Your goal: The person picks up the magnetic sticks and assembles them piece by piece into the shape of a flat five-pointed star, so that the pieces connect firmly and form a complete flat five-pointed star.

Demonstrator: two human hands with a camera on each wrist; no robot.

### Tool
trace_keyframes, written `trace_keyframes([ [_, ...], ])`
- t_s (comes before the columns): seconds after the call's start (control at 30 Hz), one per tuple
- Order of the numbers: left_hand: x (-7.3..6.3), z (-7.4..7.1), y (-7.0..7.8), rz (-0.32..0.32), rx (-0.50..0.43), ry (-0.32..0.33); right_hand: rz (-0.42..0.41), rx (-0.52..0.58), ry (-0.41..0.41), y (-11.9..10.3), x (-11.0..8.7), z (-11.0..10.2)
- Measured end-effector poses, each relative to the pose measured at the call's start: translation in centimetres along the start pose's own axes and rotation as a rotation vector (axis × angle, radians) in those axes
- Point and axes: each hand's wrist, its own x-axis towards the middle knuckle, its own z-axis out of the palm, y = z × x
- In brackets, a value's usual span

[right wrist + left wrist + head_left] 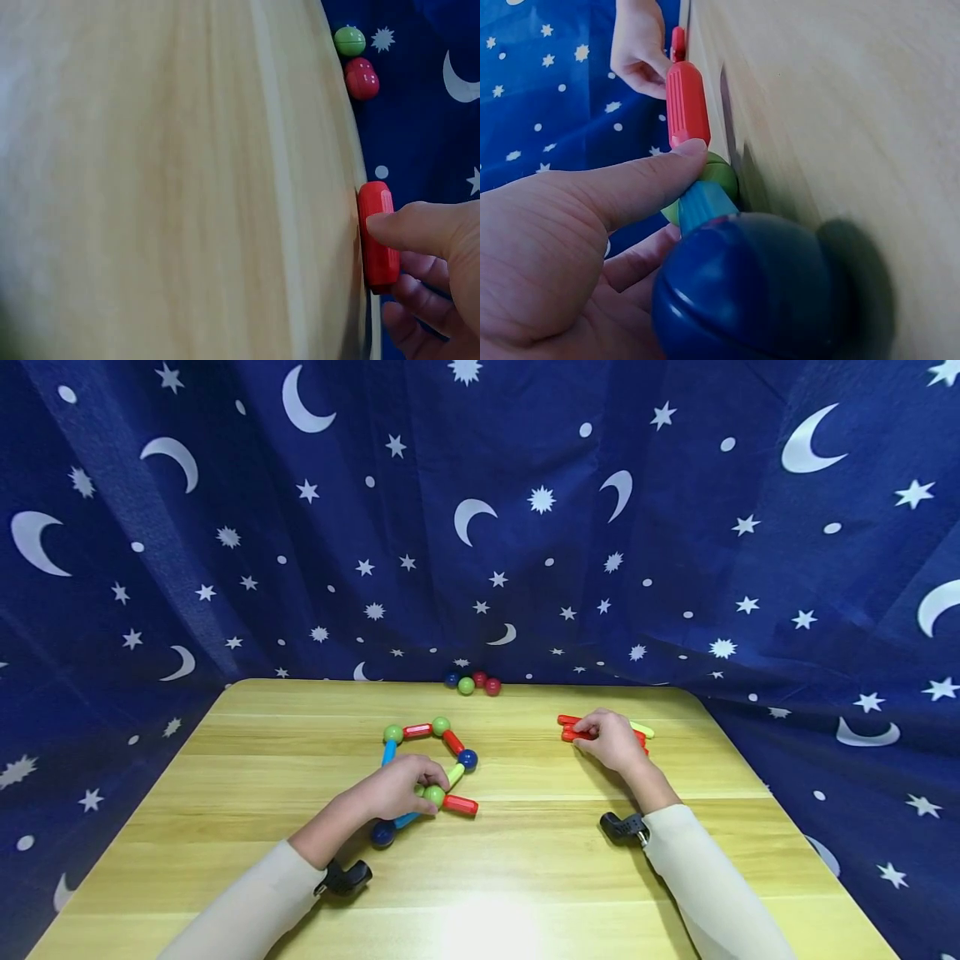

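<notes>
A loop of magnetic rods and balls lies left of the middle in the head view. My left hand [401, 785] pinches a green ball [434, 794] at its near right corner. From that ball run a red rod [461, 805] pointing outward, a light green rod [455, 775] and a blue rod [407, 819] that leads to a dark blue ball [742, 289]. The loop's left part is partly hidden behind the hand. At the pile on the right, my right hand [611, 743] holds a red rod [381, 262] between thumb and fingers.
Several red rods [568, 720] and a yellow-green rod [642, 729] lie around the right hand. Loose balls, among them a green one [466, 686] and a red one [492, 687], sit at the table's back edge. Behind hangs a blue curtain [525, 593].
</notes>
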Motion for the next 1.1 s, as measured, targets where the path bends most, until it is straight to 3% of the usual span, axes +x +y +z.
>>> trace_keyframes([
  [0.63, 0.1, -0.1, 0.0, 0.013, -0.003, -0.017, 0.058, -0.009, -0.030, -0.1, 0.1, 0.3],
  [0.87, 0.2, 0.0, 0.0, 0.027, 0.034, 0.000, 0.032, 0.157, -0.055, -2.9, -0.6, 1.2],
  [1.1, 0.4, 0.3, 0.0, 0.030, 0.033, 0.007, 0.017, 0.369, -0.210, -6.9, -1.7, 3.1],
])
